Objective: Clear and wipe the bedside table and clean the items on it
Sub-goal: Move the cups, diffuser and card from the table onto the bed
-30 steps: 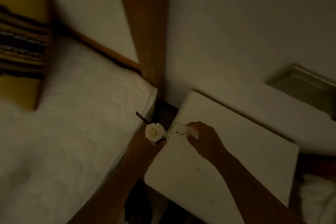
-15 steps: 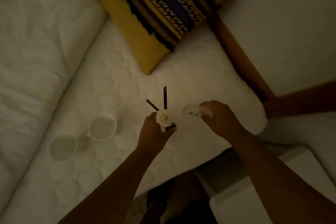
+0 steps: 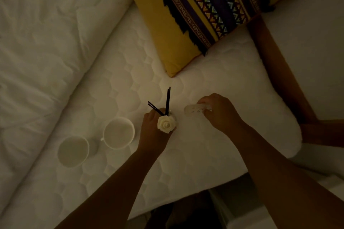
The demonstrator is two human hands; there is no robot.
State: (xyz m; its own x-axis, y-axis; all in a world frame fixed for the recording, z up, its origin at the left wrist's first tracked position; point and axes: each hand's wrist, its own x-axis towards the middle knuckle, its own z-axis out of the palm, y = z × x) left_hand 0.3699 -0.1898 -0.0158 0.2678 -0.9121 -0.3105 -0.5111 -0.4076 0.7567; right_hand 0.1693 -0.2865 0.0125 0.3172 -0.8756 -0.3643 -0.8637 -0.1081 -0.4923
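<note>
Over the quilted mattress [image 3: 204, 154], the left hand [image 3: 154, 132] gripped a rose-topped reed diffuser [image 3: 166, 124], fingers curled round its body while its dark sticks [image 3: 167, 101] rose past the knuckles. The right hand [image 3: 221, 115] pinched one end of a slim white object [image 3: 195, 109], possibly a remote in the dim light, the rest jutting left beyond the fingertips. A white cup [image 3: 119, 133] stood on the mattress just left of the left hand, a second cup [image 3: 73, 150] beyond it.
</note>
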